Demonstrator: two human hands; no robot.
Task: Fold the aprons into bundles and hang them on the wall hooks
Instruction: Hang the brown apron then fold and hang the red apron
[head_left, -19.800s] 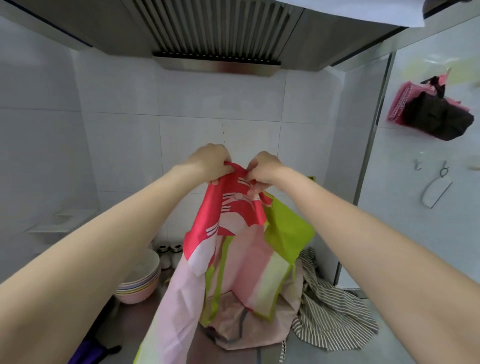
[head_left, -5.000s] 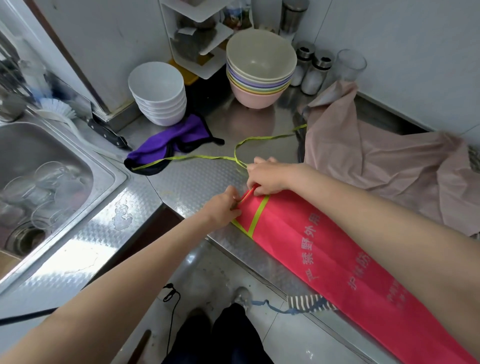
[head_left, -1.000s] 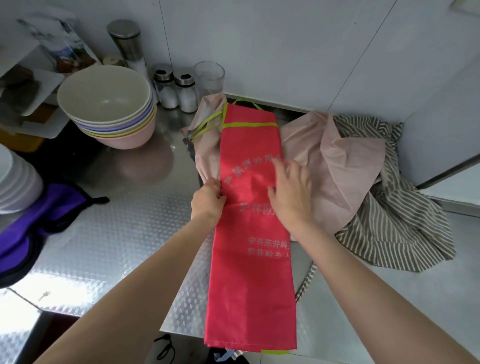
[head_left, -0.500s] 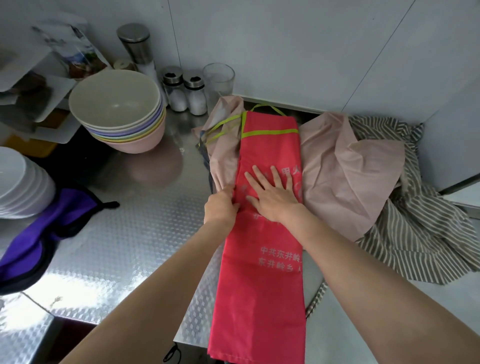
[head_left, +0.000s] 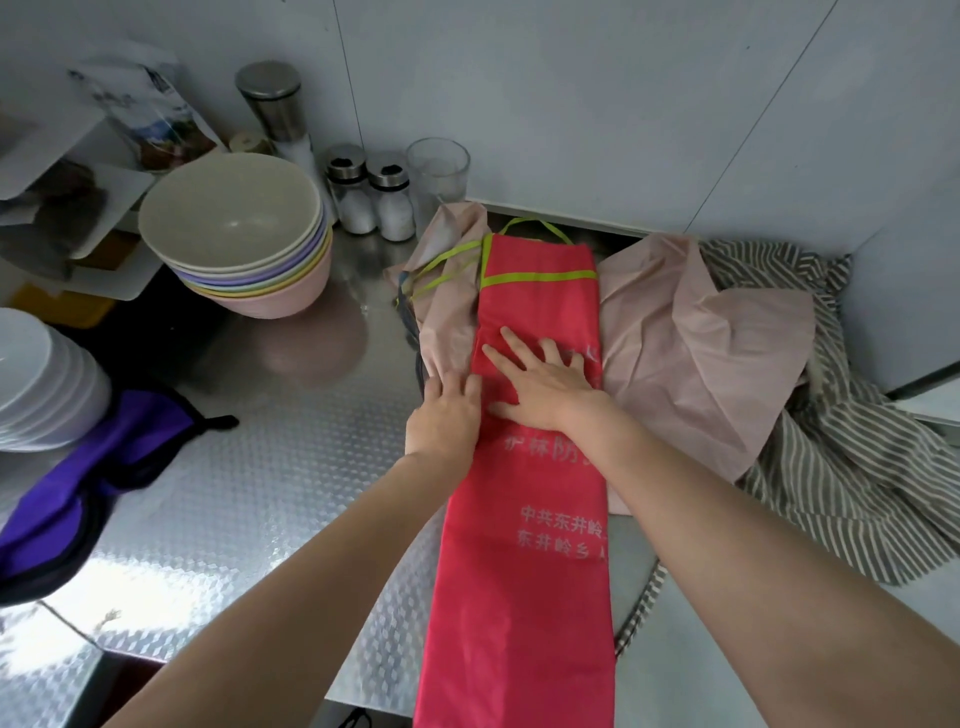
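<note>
I have one view only, from the camera worn on the person's head, so nothing is shared with a second view. It looks forward and steeply down onto the steel table (head_left: 270, 493), close enough that both forearms run in from the bottom edge and fill much of the lower frame. The left grip (head_left: 444, 415) and right grip (head_left: 545, 384) sit near the middle, on the folded red apron (head_left: 519, 597). Beyond the grips the white wall (head_left: 571, 104) closes the top of the frame. Left of the left grip the wide lens bends the stack of bowls (head_left: 234, 234) outward, and right of the right grip it takes in the striped cloth (head_left: 841, 493).
</note>
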